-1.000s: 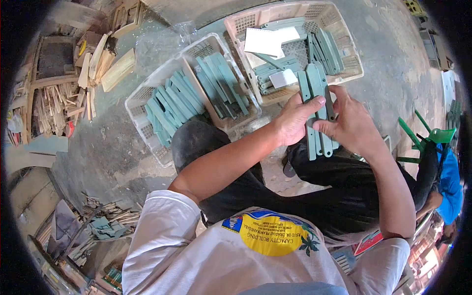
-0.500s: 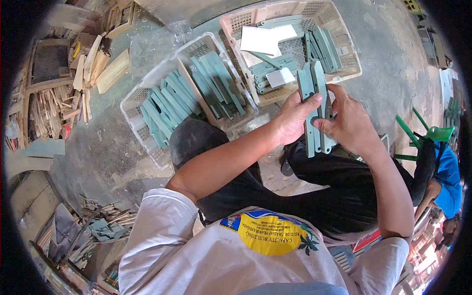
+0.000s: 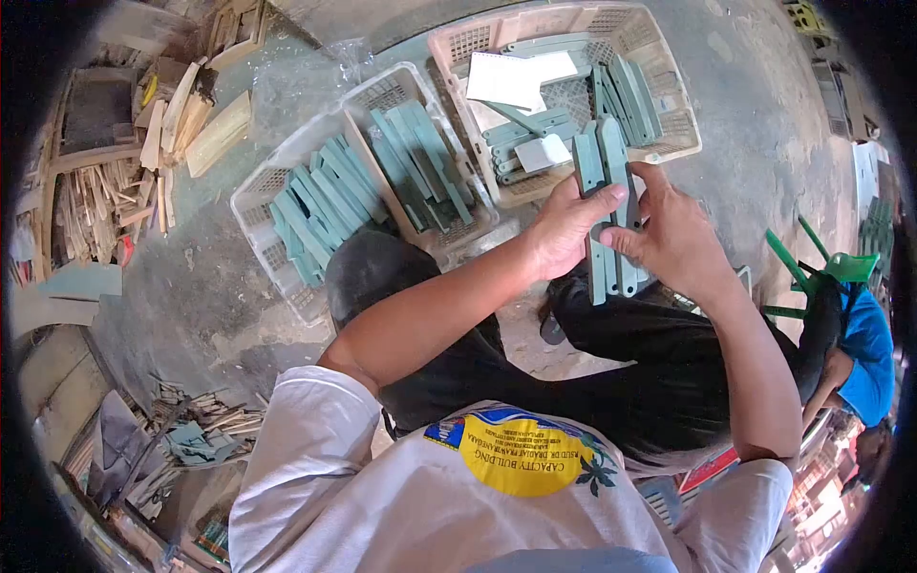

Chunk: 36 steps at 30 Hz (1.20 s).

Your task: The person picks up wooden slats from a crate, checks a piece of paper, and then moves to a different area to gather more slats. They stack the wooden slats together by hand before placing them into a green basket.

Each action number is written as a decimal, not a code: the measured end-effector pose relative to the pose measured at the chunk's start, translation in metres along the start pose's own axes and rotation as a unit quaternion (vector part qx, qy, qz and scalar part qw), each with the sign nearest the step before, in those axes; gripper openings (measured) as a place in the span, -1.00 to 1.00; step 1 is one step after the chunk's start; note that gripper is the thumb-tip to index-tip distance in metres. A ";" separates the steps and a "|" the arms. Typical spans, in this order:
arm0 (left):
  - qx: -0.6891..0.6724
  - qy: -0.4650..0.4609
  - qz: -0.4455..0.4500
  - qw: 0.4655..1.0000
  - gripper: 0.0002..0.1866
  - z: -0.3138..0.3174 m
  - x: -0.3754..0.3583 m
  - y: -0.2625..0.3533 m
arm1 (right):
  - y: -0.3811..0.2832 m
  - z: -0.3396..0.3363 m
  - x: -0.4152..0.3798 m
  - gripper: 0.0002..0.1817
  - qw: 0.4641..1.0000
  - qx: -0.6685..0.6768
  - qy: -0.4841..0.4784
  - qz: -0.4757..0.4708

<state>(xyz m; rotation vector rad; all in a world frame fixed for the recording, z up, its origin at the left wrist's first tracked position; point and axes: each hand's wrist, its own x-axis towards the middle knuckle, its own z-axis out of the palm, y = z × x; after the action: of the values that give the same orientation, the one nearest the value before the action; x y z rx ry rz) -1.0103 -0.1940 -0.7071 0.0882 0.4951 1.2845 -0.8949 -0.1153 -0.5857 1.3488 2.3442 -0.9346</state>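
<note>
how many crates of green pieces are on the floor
2: the divided crate at left, partly behind the knee, and the right-hand crate, also holding white paper. Others could be hidden.

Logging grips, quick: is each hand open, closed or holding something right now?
Left hand: closed, holding the green slats, thumb across them.
Right hand: closed, holding the same green slats at their right edge.

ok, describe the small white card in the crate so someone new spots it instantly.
Find the pale crate just beyond the left hand, at the top of the view. Inside, toward its near side, the small white card lies over blue-green slats. Unlike the white sheets farther back, it is clearly smaller and lies apart from them.
</note>
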 end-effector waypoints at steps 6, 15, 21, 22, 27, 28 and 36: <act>-0.010 -0.002 -0.004 1.000 -0.72 0.001 0.001 0.003 | 0.010 0.003 0.001 -0.10 1.000 0.005 0.030 -0.006; -0.019 -0.015 -0.008 1.000 -0.59 0.004 0.001 0.012 | 0.011 0.003 0.000 -0.37 0.998 -0.006 0.064 -0.023; 0.008 0.053 0.008 0.999 -0.68 0.002 0.003 0.014 | 0.023 -0.009 0.008 -0.70 0.967 0.250 0.016 0.045; 0.012 0.042 0.011 0.999 -0.65 0.000 0.004 0.015 | 0.021 -0.014 0.005 -0.70 0.950 0.302 -0.003 0.076; 0.020 0.013 0.000 1.000 -0.58 0.001 0.004 0.023 | 0.035 -0.009 0.007 -0.69 0.963 0.267 0.012 0.028; 0.024 0.007 -0.003 1.000 -0.51 0.003 0.004 0.023 | 0.038 -0.006 0.007 -0.68 0.961 0.276 0.021 0.016; 0.013 -0.048 -0.010 0.999 -0.43 0.002 0.008 0.022 | 0.040 0.003 0.006 -0.62 0.948 0.309 0.070 -0.028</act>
<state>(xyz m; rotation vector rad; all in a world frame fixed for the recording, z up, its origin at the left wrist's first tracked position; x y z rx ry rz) -1.0274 -0.1800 -0.7002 0.1641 0.4294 1.2479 -0.8641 -0.0991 -0.6069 1.6068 2.2871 -1.7489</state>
